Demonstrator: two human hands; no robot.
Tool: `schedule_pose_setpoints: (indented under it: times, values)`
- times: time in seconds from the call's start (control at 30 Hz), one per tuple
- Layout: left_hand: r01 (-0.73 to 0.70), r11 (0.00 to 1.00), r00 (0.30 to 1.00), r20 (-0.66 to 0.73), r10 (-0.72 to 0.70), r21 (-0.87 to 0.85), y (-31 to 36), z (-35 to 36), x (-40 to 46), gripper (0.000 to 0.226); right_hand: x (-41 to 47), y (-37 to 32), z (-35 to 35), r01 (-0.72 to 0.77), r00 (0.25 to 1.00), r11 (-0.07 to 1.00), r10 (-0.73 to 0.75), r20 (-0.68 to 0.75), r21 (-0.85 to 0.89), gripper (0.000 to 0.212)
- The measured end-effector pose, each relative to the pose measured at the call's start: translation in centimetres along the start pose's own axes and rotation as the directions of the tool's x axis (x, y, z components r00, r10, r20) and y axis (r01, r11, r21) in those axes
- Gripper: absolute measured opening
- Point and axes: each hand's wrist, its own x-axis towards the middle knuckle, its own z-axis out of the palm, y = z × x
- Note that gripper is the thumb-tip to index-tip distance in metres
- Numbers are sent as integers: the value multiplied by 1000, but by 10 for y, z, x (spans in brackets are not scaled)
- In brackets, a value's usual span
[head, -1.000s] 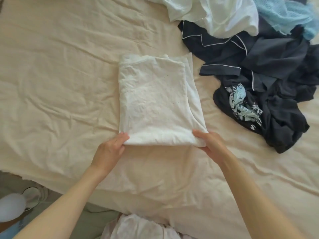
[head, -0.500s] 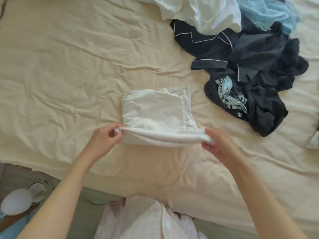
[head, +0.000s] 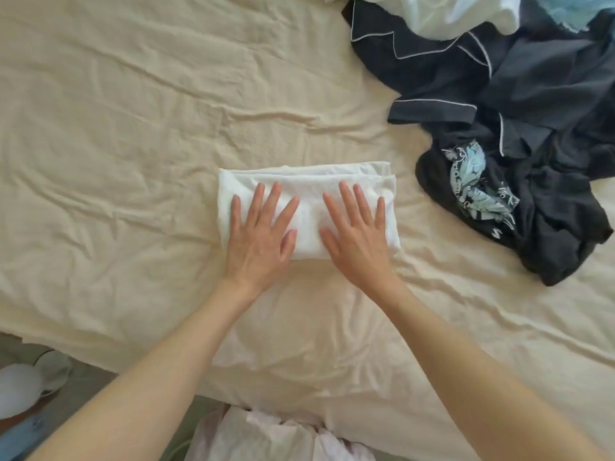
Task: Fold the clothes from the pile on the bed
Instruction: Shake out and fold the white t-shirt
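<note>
A white garment (head: pixel 309 181) lies folded into a short wide rectangle in the middle of the cream bed sheet (head: pixel 116 144). My left hand (head: pixel 259 234) presses flat on its left half, fingers straight and spread. My right hand (head: pixel 356 234) presses flat on its right half in the same way. The pile of unfolded clothes sits at the upper right: a dark navy pyjama piece with white piping (head: pixel 449 68), a dark T-shirt with a pale blue print (head: pixel 519 207), a white garment (head: pixel 459 15) and a light blue one (head: pixel 572 11).
The bed's near edge runs along the bottom left, with floor and a white rounded object (head: pixel 20 387) beyond it. A pale pink garment (head: pixel 266 437) shows at the bottom centre, below the bed edge. Wrinkled bare sheet stretches across the left half.
Both hands lifted the garment's near edge and folded it away from me, halving its length. They let go of the edge and now lie flat on the folded garment.
</note>
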Motion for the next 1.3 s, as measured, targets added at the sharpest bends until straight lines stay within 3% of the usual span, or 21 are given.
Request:
schedule_pose_setpoints:
  times: [0.23,0.37,0.57,0.63,0.73,0.8,0.87,0.97,1.1,1.2,1.23,1.3]
  values:
    - [-6,988,999,-35,11,153,-31,64,22,53,36,31,56,-5,1000,983,6,5,-186,64]
    - [5,982,998,-68,7,187,-33,76,26,54,41,36,67,-4,999,985,-5,-50,-173,63]
    - [25,994,993,111,-37,106,-25,45,28,54,37,33,40,-7,995,997,14,98,-80,62]
    - [107,993,987,114,-111,44,-25,34,25,53,30,37,31,-8,997,998,12,78,-55,59]
    - [380,918,925,49,-377,-113,-31,25,14,54,13,45,22,-215,976,976,215,-14,43,61]
    - [517,800,851,84,-518,-305,-35,20,8,60,6,49,17,-349,922,898,380,-71,268,64]
    - [556,743,823,121,-555,-374,-32,18,6,63,2,49,15,-377,897,818,439,-49,434,69]
    - [547,776,832,105,-545,-314,-27,20,7,64,4,46,19,-338,918,792,397,-10,508,73]
    - [561,732,819,132,-558,-388,-35,25,8,65,13,49,18,-430,864,576,485,132,695,75]
    - [527,663,827,143,-543,-532,-44,28,4,64,16,57,12,-421,887,594,427,174,686,83]
    - [501,630,834,136,-535,-594,-46,28,3,63,17,60,10,-410,886,551,430,173,727,87]
    - [459,566,842,132,-523,-685,-47,26,-2,62,16,62,7,-429,846,368,483,225,825,93]
